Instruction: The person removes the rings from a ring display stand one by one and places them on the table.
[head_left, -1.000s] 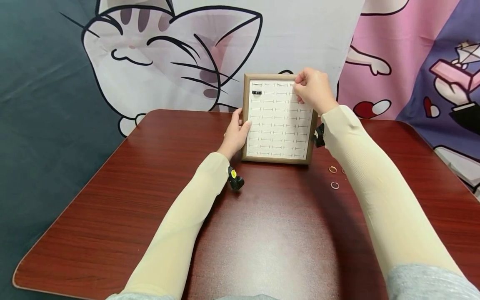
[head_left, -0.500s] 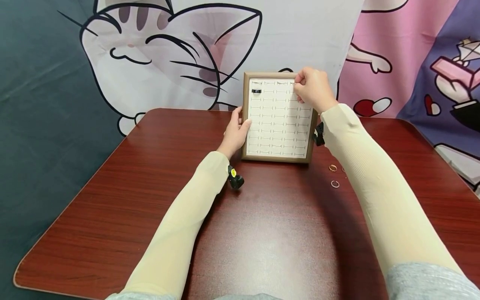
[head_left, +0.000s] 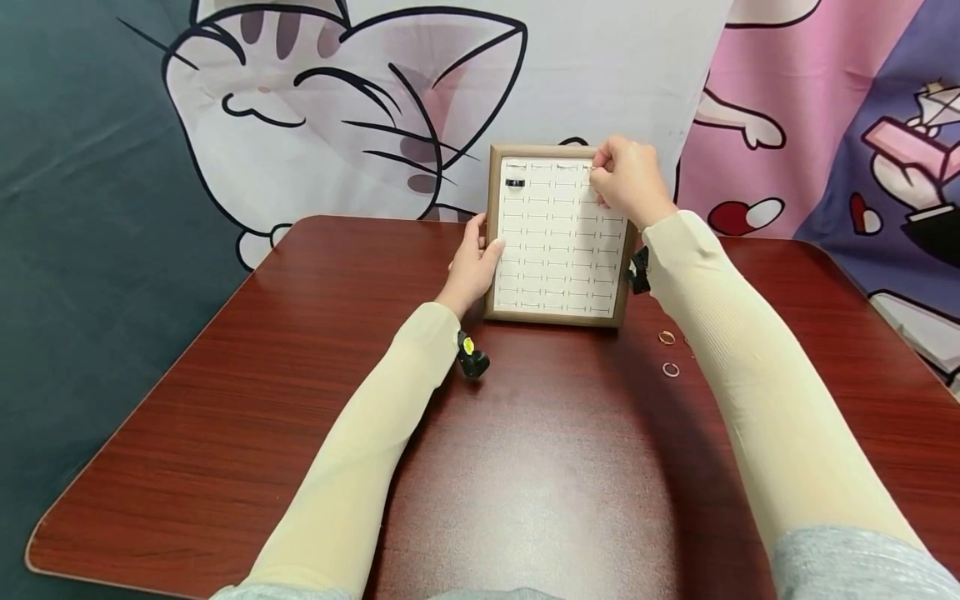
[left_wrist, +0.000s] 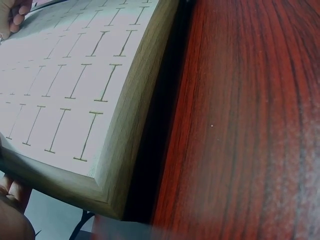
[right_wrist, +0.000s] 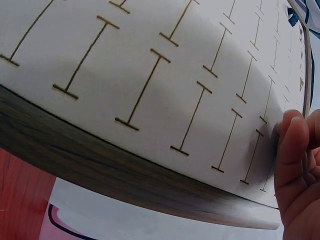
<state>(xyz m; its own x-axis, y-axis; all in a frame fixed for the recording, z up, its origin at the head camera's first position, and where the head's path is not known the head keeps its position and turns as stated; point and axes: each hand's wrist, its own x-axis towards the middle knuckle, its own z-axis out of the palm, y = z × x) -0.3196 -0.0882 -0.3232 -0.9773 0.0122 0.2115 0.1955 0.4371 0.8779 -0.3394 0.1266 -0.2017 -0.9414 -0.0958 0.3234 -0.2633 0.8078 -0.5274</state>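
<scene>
Framed board held near upright, loose rings beside the right sleeve

Nearest are two cream sleeves, the left sleeve (head_left: 352,408) and the right sleeve (head_left: 757,375). The right one passes over the table just beside a gold ring (head_left: 667,337) and a silver ring (head_left: 671,369), and partly covers another; a low sweep of that arm could knock them away or roll them out of sight.

Beyond them, the slotted board (head_left: 555,242) appears to rest its lower edge on the table. The left hand (head_left: 471,271) grips its left side, thumb in front and fingers behind. If that hold slackened, or the other hand pressed too hard high up, the board could tip backward. A black ring (head_left: 515,182) sits in the second row at the left; a jolt might loosen it. The right hand (head_left: 632,179) has thumb and fingertip pressed together at the upper-right slots; what, if anything, they pinch cannot be told. A small piece there could slip and drop.

The table (head_left: 225,375) is glossy reddish-brown wood grain with rounded far corners, a bright reflection and the arm's shadow. Behind it hang a white cat-printed cloth (head_left: 600,67), a pink cloth (head_left: 810,142) and a dark green cloth (head_left: 82,208).
</scene>
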